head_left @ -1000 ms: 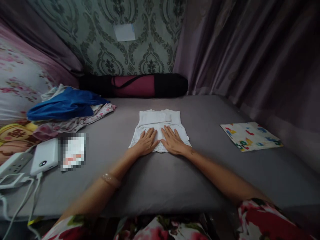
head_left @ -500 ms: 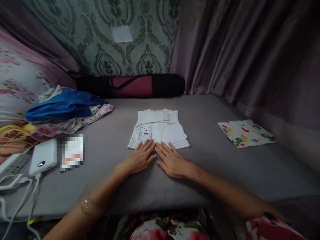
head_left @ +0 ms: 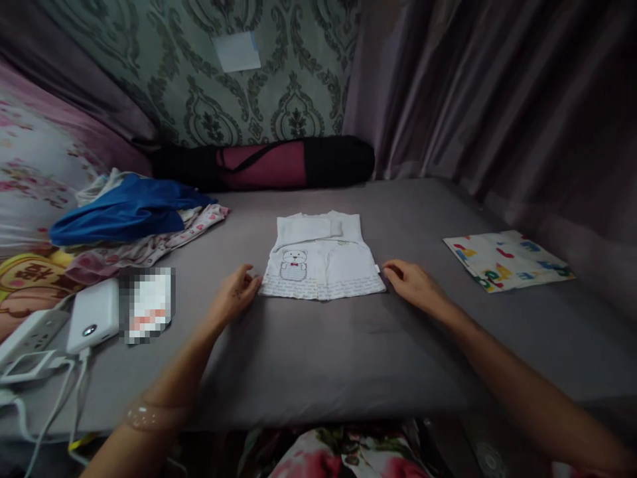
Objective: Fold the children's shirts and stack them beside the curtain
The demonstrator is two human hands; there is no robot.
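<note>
A small white baby shirt (head_left: 348, 265) lies flat in the middle of the grey-covered surface, sleeves folded across its upper part. It carries a bear drawing on the left and a band of printed writing along the hem. Beside the shirt's lower left corner is my left hand (head_left: 235, 292), thumb and fingers bent and apart, with nothing seen in them. My right hand (head_left: 415, 284) rests by the lower right edge, close to a small white tag, fingers curved and apart. Neither hand visibly grips the cloth.
A folded cream cloth with colourful letters (head_left: 507, 259) lies to the right. On the left are a pile of clothes (head_left: 134, 209), a white power bank (head_left: 93, 312), a power strip (head_left: 34, 335) with cables, and a blurred-out item (head_left: 149, 305). A long black-and-maroon bag (head_left: 269, 162) lies at the back.
Both hands have left the middle of the hem and moved apart, the left to the shirt's left corner, the right to its right edge. Their fingers went from flat to bent.
</note>
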